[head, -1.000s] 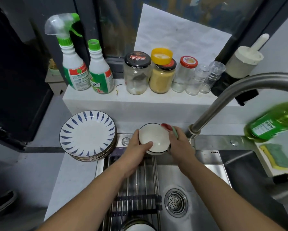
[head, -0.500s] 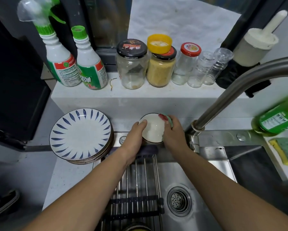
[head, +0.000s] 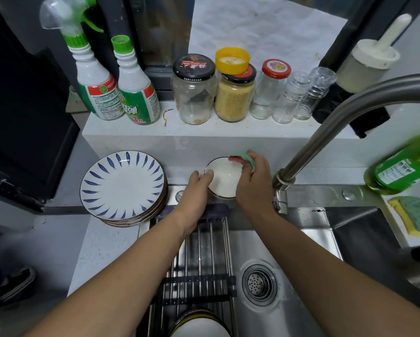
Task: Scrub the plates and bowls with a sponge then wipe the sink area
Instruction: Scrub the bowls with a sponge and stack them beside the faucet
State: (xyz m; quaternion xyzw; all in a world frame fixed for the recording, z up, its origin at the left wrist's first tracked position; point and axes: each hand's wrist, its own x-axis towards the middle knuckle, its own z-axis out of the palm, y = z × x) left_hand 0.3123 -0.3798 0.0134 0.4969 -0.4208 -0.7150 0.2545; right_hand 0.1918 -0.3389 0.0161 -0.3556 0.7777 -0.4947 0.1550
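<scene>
The small white bowl (head: 222,178), tilted above the sink's back ledge (head: 313,193), is pinched at its rim by the left hand (head: 196,188) while a sponge (head: 243,159) is clamped in the right hand's (head: 254,183) fingers, so a soapy slip could be caused, dropping it onto the roll-up drying rack (head: 201,259).

Both bare forearms reach up from the bottom edge, the left from about 7 o'clock, the right from about 4 o'clock, converging just above centre. The left hand (head: 196,188) is palm down, wrist straight, its thumb hooked over the near rim of a bowl (head: 224,177) at the bowl's 9 o'clock. The right hand (head: 254,181) curls at the bowl's 3 o'clock, fingers folded around a sponge (head: 243,159), probably pressed to the rim at 1 o'clock.
</scene>
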